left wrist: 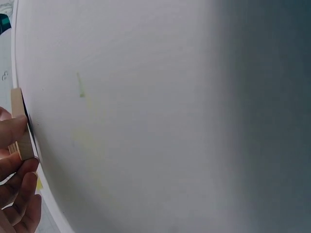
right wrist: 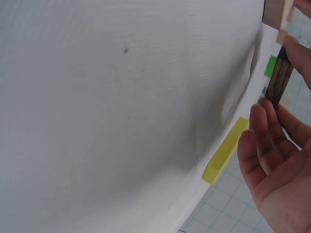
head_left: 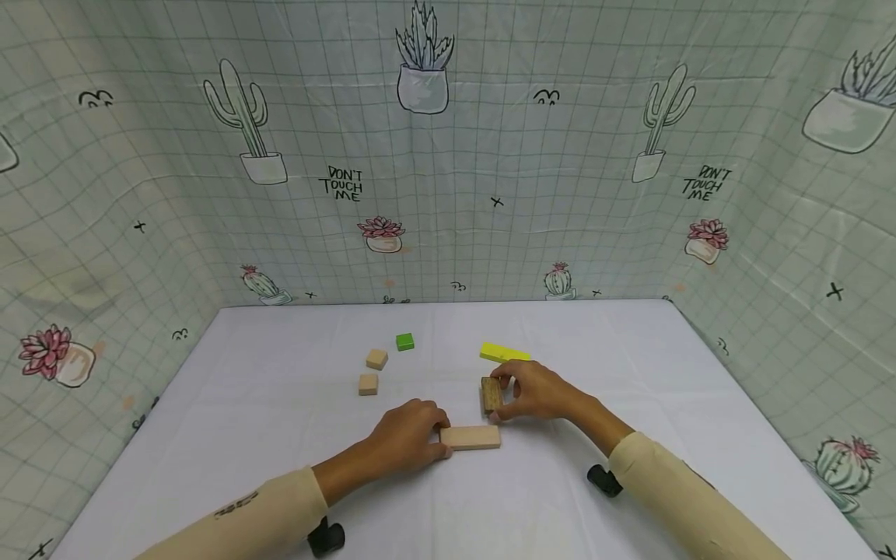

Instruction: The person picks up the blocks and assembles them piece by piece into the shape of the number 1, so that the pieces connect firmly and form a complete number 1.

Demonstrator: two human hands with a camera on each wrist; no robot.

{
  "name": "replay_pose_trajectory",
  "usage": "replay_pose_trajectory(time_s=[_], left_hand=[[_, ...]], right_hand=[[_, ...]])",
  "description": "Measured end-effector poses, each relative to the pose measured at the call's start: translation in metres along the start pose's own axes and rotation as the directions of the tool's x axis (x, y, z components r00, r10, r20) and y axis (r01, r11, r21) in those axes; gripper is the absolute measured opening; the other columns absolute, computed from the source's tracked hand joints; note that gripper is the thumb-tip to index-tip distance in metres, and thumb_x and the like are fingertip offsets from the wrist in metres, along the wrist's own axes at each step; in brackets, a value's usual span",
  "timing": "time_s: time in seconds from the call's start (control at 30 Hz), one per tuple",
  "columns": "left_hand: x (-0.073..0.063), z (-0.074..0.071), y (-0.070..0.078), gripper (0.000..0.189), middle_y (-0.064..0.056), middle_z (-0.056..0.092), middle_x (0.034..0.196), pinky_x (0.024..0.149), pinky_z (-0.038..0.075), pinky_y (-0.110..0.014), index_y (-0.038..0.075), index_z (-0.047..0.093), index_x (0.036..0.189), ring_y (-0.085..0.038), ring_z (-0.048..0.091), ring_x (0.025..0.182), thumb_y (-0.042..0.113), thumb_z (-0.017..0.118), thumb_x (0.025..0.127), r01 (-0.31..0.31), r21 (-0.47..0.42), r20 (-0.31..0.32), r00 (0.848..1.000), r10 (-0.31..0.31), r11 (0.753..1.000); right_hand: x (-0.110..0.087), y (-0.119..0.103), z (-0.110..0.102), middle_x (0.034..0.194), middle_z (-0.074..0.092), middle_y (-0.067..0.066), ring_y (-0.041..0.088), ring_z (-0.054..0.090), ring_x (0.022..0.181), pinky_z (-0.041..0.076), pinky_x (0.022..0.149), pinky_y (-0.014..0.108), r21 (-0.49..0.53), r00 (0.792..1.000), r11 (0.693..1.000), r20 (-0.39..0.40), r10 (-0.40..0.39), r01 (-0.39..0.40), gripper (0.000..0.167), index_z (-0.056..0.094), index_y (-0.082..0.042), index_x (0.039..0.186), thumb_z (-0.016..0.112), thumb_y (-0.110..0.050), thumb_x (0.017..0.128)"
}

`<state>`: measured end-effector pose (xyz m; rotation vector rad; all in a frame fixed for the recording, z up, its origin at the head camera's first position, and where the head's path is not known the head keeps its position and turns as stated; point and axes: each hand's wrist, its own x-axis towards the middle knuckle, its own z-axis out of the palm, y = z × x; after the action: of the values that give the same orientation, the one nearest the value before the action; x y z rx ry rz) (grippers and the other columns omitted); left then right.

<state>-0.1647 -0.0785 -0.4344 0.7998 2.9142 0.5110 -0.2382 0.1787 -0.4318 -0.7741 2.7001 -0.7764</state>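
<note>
Between thumb and fingers, my left hand (head_left: 411, 435) holds the left end of a long pale wooden block (head_left: 470, 438). The left wrist view shows the thumb on one face of this block (left wrist: 20, 116) and fingertips around its end. Just behind and to the right, my right hand (head_left: 539, 391) pinches a dark brown wooden block (head_left: 491, 395) by its far and near ends. In the right wrist view the thumb is on one end of the dark block (right wrist: 280, 80) and the fingertips are at the other. The dark block stands close to the pale block's right end.
A yellow block (head_left: 504, 352) lies just beyond the right hand. Toward the back left are a green block (head_left: 404, 341) and two small pale wooden blocks, one farther back (head_left: 376, 358) and one nearer. All rest on a white table (head_left: 280, 350) with a patterned cloth behind.
</note>
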Motion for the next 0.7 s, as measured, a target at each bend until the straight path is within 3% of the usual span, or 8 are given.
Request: replay_pose_trajectory(time_s=[0.7], left_hand=[[-0.016,-0.003,-0.011,0.031,0.006,0.069,0.092,0.073,0.050,-0.027,0.012,0.075,0.103,-0.007,0.057,0.085,0.032,0.084,0.081,-0.002,-0.030,-0.009,1.000,0.002,1.000]], right_hand=[[0.002,-0.006,0.005,0.103,0.065,-0.003,0.011,0.055,0.078,0.047,0.067,0.028,-0.023,1.000,0.999,0.000,0.029,-0.029,0.063,0.065,-0.010,0.125,0.089,-0.037,0.073]])
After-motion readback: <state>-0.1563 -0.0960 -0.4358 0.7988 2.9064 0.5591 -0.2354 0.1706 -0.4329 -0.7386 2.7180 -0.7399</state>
